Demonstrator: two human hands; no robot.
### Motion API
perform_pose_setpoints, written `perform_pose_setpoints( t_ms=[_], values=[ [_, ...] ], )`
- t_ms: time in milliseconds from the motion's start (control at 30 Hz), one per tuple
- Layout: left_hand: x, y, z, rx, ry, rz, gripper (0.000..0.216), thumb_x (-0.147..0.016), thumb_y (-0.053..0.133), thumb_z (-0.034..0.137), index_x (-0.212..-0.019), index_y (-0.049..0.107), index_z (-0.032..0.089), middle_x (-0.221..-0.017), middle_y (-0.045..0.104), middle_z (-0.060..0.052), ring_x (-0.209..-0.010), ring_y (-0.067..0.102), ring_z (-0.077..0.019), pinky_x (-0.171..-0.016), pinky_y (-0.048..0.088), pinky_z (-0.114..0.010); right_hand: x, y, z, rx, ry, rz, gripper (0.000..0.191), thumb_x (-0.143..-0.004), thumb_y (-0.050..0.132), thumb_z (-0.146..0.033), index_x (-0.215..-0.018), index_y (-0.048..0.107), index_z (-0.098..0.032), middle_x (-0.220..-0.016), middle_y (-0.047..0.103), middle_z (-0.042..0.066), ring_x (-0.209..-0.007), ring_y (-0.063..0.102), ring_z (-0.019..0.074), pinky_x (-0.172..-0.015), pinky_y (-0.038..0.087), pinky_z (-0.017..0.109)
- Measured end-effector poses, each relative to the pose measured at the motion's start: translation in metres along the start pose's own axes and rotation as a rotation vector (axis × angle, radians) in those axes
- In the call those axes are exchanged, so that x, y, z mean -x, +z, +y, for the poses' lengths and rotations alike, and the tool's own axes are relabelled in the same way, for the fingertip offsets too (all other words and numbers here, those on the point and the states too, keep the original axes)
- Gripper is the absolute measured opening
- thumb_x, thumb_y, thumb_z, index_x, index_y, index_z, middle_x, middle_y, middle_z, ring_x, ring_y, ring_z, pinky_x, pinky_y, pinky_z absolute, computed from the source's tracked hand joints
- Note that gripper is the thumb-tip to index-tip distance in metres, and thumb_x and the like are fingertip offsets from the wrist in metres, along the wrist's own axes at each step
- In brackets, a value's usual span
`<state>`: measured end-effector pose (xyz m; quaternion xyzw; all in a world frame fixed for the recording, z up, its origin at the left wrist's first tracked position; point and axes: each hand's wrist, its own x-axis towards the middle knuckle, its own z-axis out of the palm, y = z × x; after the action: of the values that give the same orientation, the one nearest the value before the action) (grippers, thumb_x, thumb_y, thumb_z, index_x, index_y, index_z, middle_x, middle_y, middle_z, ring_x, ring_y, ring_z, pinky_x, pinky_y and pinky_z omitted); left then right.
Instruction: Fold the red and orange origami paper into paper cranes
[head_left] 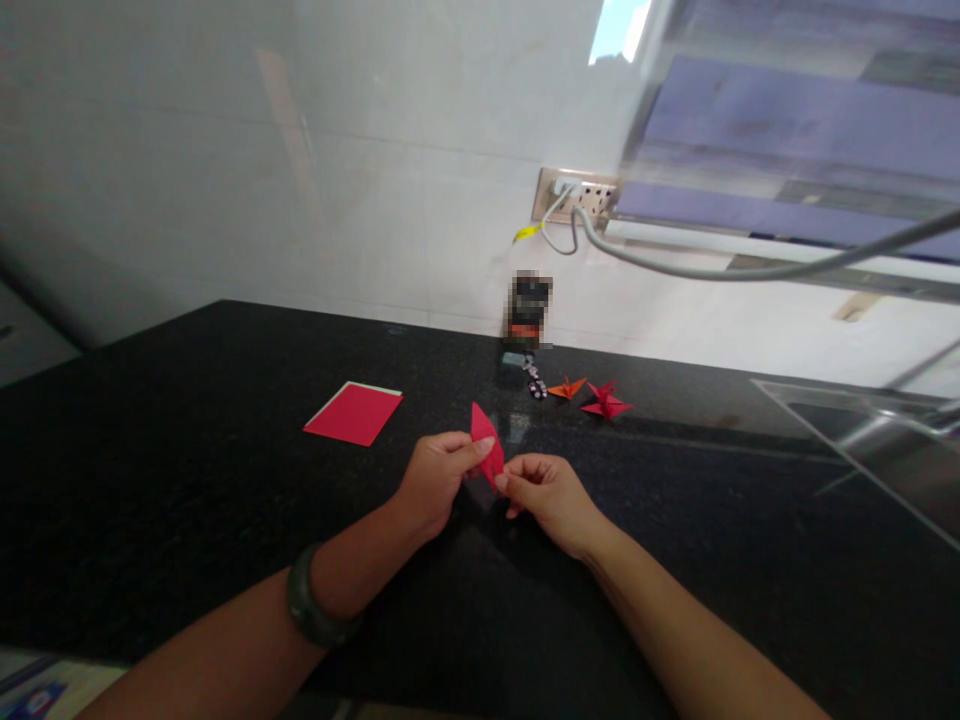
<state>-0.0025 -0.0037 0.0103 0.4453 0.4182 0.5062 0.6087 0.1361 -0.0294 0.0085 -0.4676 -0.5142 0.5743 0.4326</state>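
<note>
A piece of folded red origami paper (486,437) is held above the dark counter between both hands. My left hand (439,475) pinches its middle, thumb on the near face. At its lower end, the thumb and fingers of my right hand (546,493) close on the narrow tip. The paper has a pointed upper end and stands tilted. Beyond the hands, to the right, sit an orange folded paper crane (568,388) and red folded paper cranes (606,402) close together. To the left lies a stack of square red paper (355,414) with a pale edge showing.
A blurred-out dark object (529,308) leans at the wall, with a patterned strap (535,381) below it. A wall socket (576,196) feeds a grey cable (675,268) across the upper right. A metal sink (885,440) is set in the black counter (225,520) on the right.
</note>
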Motion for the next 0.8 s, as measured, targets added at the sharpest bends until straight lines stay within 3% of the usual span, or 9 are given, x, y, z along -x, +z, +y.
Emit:
perform_pose_setpoints(
  t_ms=[167,267,467,800],
  values=[
    [-0.005,-0.002,0.002,0.045,0.049,0.086,0.026,-0.062,0.066,0.029,-0.048,0.052,0.013,-0.045,0.048,0.004,-0.045,0.043,-0.0063,-0.049,0.034,-0.020,-0.001,-0.004,0.002,-0.006,0.032,0.025,0.006,-0.062,0.062,-0.019,-0.060,0.061,-0.013,-0.053,0.053,-0.004,-0.045,0.044,0.0045,-0.041,0.039,0.015],
    [-0.003,0.000,0.001,0.018,0.011,0.025,0.024,-0.063,0.065,0.029,-0.050,0.054,0.013,-0.047,0.051,0.002,-0.047,0.045,-0.0073,-0.050,0.036,-0.021,-0.002,-0.004,0.003,-0.118,0.033,0.046,0.012,-0.065,0.063,-0.027,-0.069,0.062,-0.015,-0.058,0.053,-0.004,-0.049,0.047,0.0060,-0.042,0.040,0.016],
    [0.005,0.004,-0.003,-0.022,0.001,-0.118,0.026,-0.066,0.063,0.030,-0.049,0.055,0.012,-0.048,0.052,0.001,-0.047,0.048,-0.0093,-0.049,0.037,-0.023,-0.002,0.003,0.006,-0.113,0.020,-0.051,0.018,-0.069,0.062,-0.031,-0.065,0.065,-0.014,-0.060,0.057,-0.001,-0.051,0.048,0.0055,-0.044,0.039,0.016],
    [0.008,0.007,-0.001,-0.089,0.106,-0.109,0.028,-0.068,0.062,0.027,-0.045,0.054,0.013,-0.048,0.049,0.003,-0.046,0.046,-0.0081,-0.047,0.035,-0.022,-0.001,0.003,0.010,-0.122,0.033,-0.031,0.019,-0.066,0.066,-0.032,-0.062,0.067,-0.014,-0.060,0.059,0.000,-0.051,0.049,0.0056,-0.045,0.038,0.016]
  ],
)
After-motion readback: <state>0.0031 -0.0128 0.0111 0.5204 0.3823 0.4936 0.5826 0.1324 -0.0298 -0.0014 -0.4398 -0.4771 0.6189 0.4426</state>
